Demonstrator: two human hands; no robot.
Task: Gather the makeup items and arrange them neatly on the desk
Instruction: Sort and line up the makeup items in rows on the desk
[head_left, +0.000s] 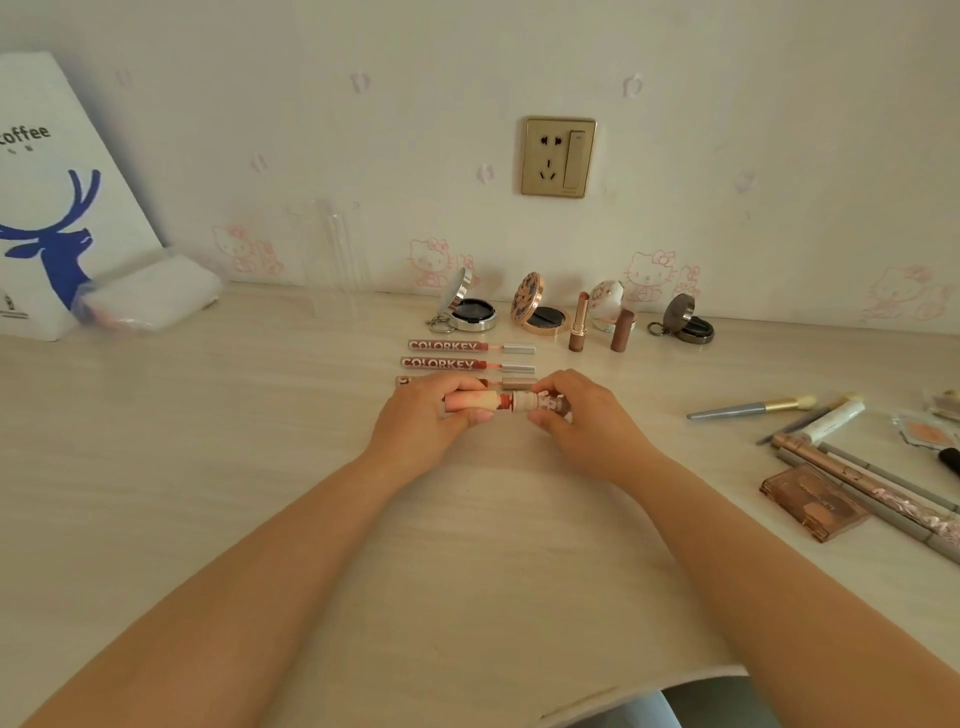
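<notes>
The left hand (426, 410) and right hand (576, 415) each grip an end of a peach-capped patterned lip-gloss tube (506, 404), just near of three lined-up tubes.

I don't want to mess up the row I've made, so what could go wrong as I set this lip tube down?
1. Both hands, left hand and right hand, hold the lip tube right against the third Colorkey tube; lowering it could nudge that row crooked.
2. It is round and might roll.
3. The upright lipstick behind could topple if bumped.
</notes>
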